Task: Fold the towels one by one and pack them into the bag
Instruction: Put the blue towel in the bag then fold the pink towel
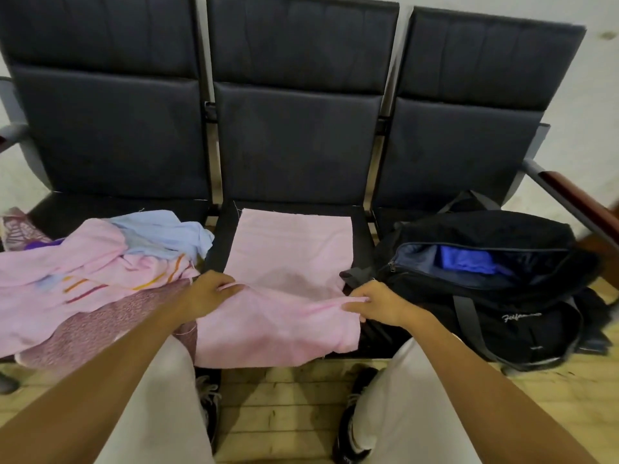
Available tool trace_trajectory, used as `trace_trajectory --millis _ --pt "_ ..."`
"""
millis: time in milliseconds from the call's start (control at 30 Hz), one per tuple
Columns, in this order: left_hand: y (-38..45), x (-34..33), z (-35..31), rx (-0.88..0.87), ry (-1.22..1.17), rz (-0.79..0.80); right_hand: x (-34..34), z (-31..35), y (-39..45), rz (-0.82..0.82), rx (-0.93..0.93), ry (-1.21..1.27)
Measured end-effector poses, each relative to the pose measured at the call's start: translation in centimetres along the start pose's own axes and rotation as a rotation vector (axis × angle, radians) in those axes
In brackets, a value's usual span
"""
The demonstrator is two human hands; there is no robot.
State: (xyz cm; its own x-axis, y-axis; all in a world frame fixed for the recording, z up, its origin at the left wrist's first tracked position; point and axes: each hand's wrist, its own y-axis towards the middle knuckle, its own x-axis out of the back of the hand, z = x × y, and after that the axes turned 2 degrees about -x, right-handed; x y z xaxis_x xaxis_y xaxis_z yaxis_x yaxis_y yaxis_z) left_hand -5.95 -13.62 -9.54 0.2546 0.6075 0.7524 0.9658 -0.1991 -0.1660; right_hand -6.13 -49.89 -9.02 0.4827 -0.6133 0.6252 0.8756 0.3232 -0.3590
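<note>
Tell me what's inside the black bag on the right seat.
Through the open zipper of the black bag, a blue folded cloth shows against dark lining. Whatever lies deeper or beneath it is hidden.

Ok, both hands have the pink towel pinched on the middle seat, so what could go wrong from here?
1. The plain pink towel hangs over the seat's front edge; if the left hand or right hand lets go, it may slide to the wooden floor.
2. The loose pile of unfolded towels touches it on the left and could get dragged along.
3. The black zipped duffel bag already holds blue fabric and its opening sags, so packing may snag.
</note>
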Motion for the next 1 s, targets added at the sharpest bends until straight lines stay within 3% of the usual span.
trace_trajectory --millis 133,300,500,667,900,1000 --pt "0.0 -1.1 1.4 -0.027 -0.113 -0.209 -0.7 -1.2 0.8 -0.205 0.043 0.146" --pt "1.7 -1.6 2.4 -0.072 -0.088 -0.340 -2.1 -2.8 2.2 -0.260 -0.013 0.351" --pt "3.7 -2.1 3.8 -0.138 0.047 -0.236 -2.6 -3.6 4.8 -0.166 -0.175 0.372" --pt "5.3 -2.0 4.8 -0.166 0.056 -0.235 -2.0 -3.1 5.8 -0.229 -0.243 0.489" --pt "7.0 -1.9 5.6 -0.182 0.126 -0.139 -2.6 -3.5 6.4 -0.070 -0.239 0.278" --pt "7.8 -2.0 6.0 -0.175 0.190 -0.082 -2.6 -3.3 7.2 -0.085 -0.243 0.254"
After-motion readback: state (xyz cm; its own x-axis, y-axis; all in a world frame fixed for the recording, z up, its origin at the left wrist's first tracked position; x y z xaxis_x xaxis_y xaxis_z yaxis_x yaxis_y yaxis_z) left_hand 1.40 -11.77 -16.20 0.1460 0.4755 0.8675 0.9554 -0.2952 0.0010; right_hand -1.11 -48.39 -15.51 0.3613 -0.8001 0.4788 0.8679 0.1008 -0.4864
